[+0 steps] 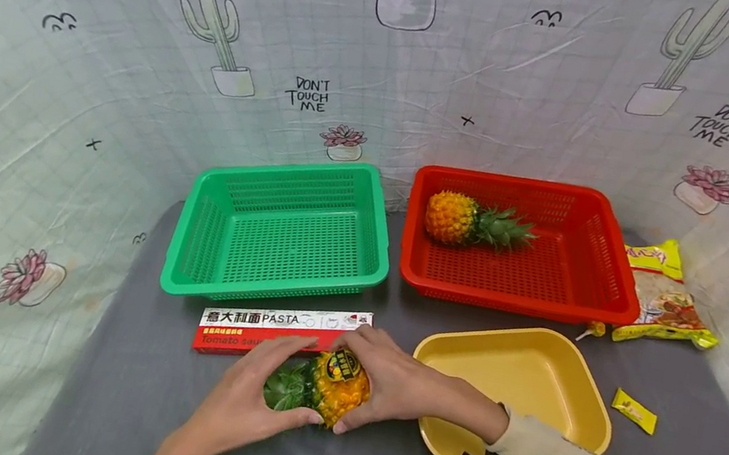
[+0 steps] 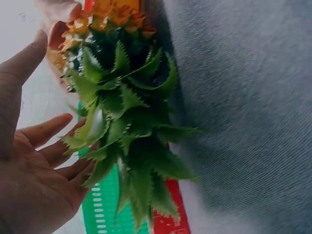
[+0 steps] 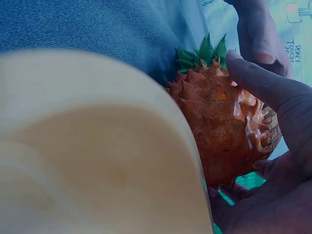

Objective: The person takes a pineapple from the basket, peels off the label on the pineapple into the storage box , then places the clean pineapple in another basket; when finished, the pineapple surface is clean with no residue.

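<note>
A toy-sized pineapple [image 1: 338, 398] with a dark round label lies on its side on the grey cloth, leaves to the left. My right hand [image 1: 399, 380] grips its orange body, thumb on the near side and fingers on the far side. Around the green leaves [image 2: 131, 112] is my left hand [image 1: 239, 401], its fingers spread and loosely bent. In the left wrist view, its fingertips are right at the leaf edges and its thumb stands off to the side. Just behind both hands lies a red and white pasta box [image 1: 216, 340], partly covered by them.
A green basket [image 1: 288, 247] stands behind the box. Beside it, a red basket [image 1: 545, 284] holds another pineapple [image 1: 450, 218]. A yellow pan [image 1: 529, 370] sits under my right forearm. Farther right are a noodle bag [image 1: 669, 302], a lollipop [image 1: 595, 328] and a small yellow packet [image 1: 635, 410].
</note>
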A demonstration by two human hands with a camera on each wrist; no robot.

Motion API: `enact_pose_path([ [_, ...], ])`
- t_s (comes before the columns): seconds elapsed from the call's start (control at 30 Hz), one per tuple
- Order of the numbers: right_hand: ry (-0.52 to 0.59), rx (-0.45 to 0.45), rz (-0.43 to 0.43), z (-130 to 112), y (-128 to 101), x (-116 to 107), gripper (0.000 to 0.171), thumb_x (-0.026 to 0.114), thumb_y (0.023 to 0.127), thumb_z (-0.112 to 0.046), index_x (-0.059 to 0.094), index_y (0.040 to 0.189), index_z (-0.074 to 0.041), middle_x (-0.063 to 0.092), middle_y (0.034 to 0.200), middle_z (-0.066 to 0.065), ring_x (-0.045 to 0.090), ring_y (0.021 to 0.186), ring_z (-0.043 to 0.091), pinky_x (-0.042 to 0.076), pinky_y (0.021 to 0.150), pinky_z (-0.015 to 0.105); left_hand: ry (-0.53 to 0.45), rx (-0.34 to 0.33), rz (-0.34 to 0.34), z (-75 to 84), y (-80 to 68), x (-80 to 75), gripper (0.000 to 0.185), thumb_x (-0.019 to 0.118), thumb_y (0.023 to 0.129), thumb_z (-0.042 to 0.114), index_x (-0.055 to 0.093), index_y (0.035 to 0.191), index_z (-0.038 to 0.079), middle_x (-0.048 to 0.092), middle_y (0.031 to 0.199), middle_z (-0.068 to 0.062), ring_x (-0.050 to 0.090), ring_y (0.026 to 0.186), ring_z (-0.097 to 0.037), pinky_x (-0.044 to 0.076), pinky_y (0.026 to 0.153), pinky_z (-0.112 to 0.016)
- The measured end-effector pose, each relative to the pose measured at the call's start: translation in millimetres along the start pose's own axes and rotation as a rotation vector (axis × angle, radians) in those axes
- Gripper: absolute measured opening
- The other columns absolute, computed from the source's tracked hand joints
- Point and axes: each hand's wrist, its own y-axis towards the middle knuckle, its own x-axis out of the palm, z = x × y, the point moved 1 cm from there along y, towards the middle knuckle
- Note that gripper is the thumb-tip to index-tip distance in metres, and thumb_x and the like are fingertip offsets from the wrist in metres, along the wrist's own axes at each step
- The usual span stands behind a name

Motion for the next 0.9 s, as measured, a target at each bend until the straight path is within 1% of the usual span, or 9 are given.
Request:
enact_pose_path([
  [0.1, -0.004, 0.002, -0.004, -0.2, -0.4, 0.0, 0.085, 0.096, 0.072, -0.053, 0.054, 0.139, -0.022, 0.051, 0.127, -0.005, 0.046, 0.122, 0.018, 0.046, 0.1, 0.041, 0.013, 0.002, -0.003, -1.2, -1.3, 4.6, 0.089, 0.09, 0.075, 0.065, 0.059, 0.15, 0.027, 0.055, 0.146, 0.015, 0.054, 0.127, -0.012, 0.053, 0.098, -0.052],
  [0.23, 0.009, 0.004, -0.011, 0.8, -2.3, -1.1, 0.085, 0.096, 0.072, -0.053, 0.054, 0.14, -0.022, 0.05, 0.124, -0.007, 0.046, 0.119, 0.016, 0.047, 0.099, 0.04, 0.025, 0.03, -0.006, -2.7, -0.7, 8.5, 0.089, 0.091, 0.074, 0.064, 0.061, 0.148, 0.025, 0.057, 0.145, 0.012, 0.054, 0.126, -0.012, 0.053, 0.098, -0.051],
  [0.33, 0.014, 0.001, -0.013, 1.2, -4.3, -3.7, 0.085, 0.097, 0.073, -0.051, 0.054, 0.141, -0.022, 0.05, 0.125, -0.007, 0.046, 0.118, 0.016, 0.047, 0.098, 0.039, 0.032, 0.046, 0.0, -3.6, -0.8, 10.0, 0.088, 0.092, 0.073, 0.063, 0.063, 0.146, 0.025, 0.058, 0.143, 0.013, 0.054, 0.125, -0.01, 0.052, 0.1, -0.049],
  [0.43, 0.022, 0.002, -0.011, 1.5, -6.1, -6.6, 0.085, 0.097, 0.074, -0.049, 0.054, 0.142, -0.021, 0.051, 0.129, -0.006, 0.047, 0.119, 0.016, 0.047, 0.099, 0.039, 0.052, 0.062, 0.017, -4.8, -1.0, 11.3, 0.086, 0.093, 0.072, 0.063, 0.065, 0.144, 0.025, 0.06, 0.14, 0.014, 0.054, 0.126, -0.011, 0.048, 0.105, -0.049],
  [0.53, 0.036, 0.008, -0.009, 1.5, -7.5, -9.1, 0.084, 0.097, 0.075, -0.047, 0.053, 0.142, -0.02, 0.052, 0.131, -0.005, 0.047, 0.122, 0.016, 0.047, 0.101, 0.04, 0.083, 0.065, 0.03, -5.9, -1.9, 13.0, 0.085, 0.091, 0.073, 0.065, 0.065, 0.143, 0.025, 0.06, 0.14, 0.015, 0.054, 0.126, -0.013, 0.046, 0.107, -0.051],
  [0.73, 0.043, 0.008, 0.0, 2.0, -8.2, -9.3, 0.083, 0.097, 0.075, -0.046, 0.054, 0.14, -0.02, 0.052, 0.13, -0.006, 0.047, 0.121, 0.016, 0.047, 0.101, 0.04, 0.105, 0.053, 0.042, -5.5, -2.6, 15.6, 0.088, 0.088, 0.073, 0.07, 0.065, 0.144, 0.025, 0.06, 0.141, 0.014, 0.057, 0.125, -0.011, 0.052, 0.1, -0.049],
  [0.9, 0.031, -0.007, 0.014, 3.5, -7.8, -7.1, 0.081, 0.099, 0.072, -0.046, 0.056, 0.136, -0.019, 0.051, 0.128, -0.007, 0.047, 0.118, 0.015, 0.047, 0.099, 0.037, 0.12, 0.056, 0.046, -4.0, -1.8, 18.8, 0.09, 0.086, 0.073, 0.074, 0.066, 0.143, 0.023, 0.06, 0.14, 0.012, 0.057, 0.125, -0.011, 0.052, 0.1, -0.048],
])
